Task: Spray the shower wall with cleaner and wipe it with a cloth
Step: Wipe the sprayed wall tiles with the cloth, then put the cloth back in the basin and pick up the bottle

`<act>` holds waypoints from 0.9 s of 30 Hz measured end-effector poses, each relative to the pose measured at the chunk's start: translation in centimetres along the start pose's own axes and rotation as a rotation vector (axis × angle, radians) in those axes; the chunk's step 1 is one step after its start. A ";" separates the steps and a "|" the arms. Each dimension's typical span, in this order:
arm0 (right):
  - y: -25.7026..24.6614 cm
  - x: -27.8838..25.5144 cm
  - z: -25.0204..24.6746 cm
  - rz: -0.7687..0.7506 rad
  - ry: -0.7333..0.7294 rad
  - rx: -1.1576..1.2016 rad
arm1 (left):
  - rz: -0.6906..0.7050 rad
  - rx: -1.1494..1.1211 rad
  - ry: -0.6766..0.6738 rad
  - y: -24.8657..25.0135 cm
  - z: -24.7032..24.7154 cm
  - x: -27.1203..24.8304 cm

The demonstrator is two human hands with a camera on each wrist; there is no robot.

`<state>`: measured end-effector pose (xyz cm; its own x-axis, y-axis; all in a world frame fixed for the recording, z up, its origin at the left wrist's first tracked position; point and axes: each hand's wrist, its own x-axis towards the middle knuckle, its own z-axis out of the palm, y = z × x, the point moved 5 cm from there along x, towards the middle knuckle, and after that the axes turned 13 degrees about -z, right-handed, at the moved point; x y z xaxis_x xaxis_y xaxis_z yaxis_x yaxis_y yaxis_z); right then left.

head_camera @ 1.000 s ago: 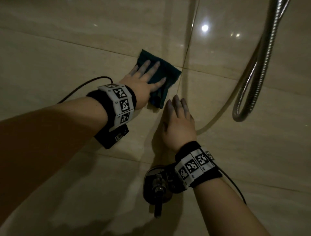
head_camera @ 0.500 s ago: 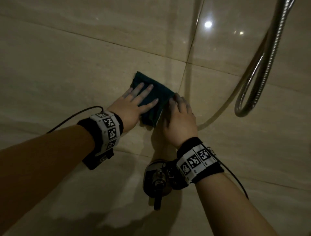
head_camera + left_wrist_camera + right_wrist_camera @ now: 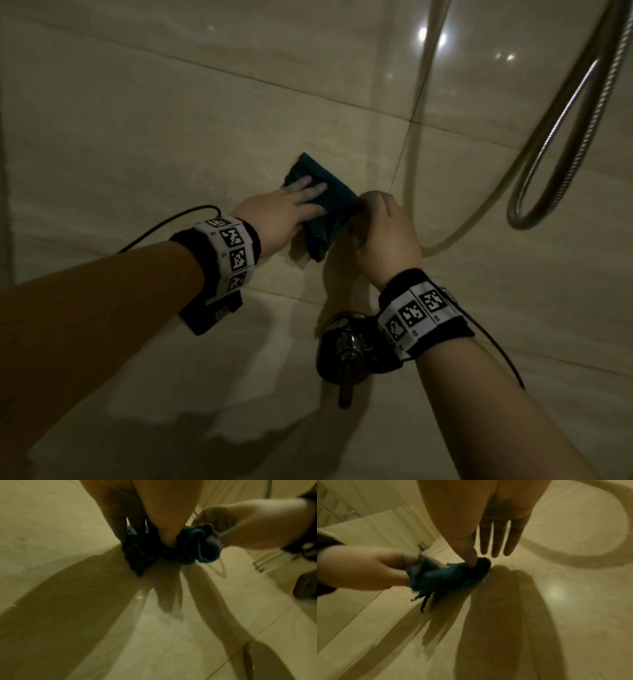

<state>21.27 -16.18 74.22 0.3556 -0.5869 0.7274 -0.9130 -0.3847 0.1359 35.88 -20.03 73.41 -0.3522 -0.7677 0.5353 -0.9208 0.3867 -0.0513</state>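
A dark teal cloth (image 3: 330,214) lies bunched against the beige tiled shower wall (image 3: 171,120). My left hand (image 3: 298,200) lies over its left part, fingers on top; in the left wrist view the thumb digs into the cloth (image 3: 188,547), so the hand grips it. My right hand (image 3: 376,212) is curled at the cloth's right edge. The right wrist view shows its thumb pinching the fluffy edge (image 3: 477,566) while three fingers stay straight by the wall. No spray bottle is in view.
A metal shower hose (image 3: 561,130) hangs in a loop at the upper right, close to the wall. A round chrome valve with a lever handle (image 3: 346,356) sticks out of the wall just under my right wrist. Tile joints cross behind the cloth.
My left hand slid the cloth down the wall toward my right hand. My right hand, flat on the tile before, has curled and taken the cloth's edge.
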 end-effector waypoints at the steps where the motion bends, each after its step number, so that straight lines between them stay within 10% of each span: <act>1: -0.4 0.1 -0.2 -0.012 0.001 -0.002 | 0.005 -0.045 0.001 -0.1 -0.4 -0.1; 12: -4.0 0.7 0.5 0.156 -0.083 -0.026 | -0.108 -0.268 -0.029 -2.6 -2.4 -1.4; 27: -4.3 -8.3 -5.7 0.507 -0.060 0.028 | 0.127 -0.613 -0.158 4.7 -2.9 -4.9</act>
<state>21.09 -5.62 71.45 -0.1194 -0.7442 0.6572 -0.9682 -0.0592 -0.2430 33.75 -12.95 72.93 -0.5156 -0.7446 0.4240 -0.6239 0.6654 0.4099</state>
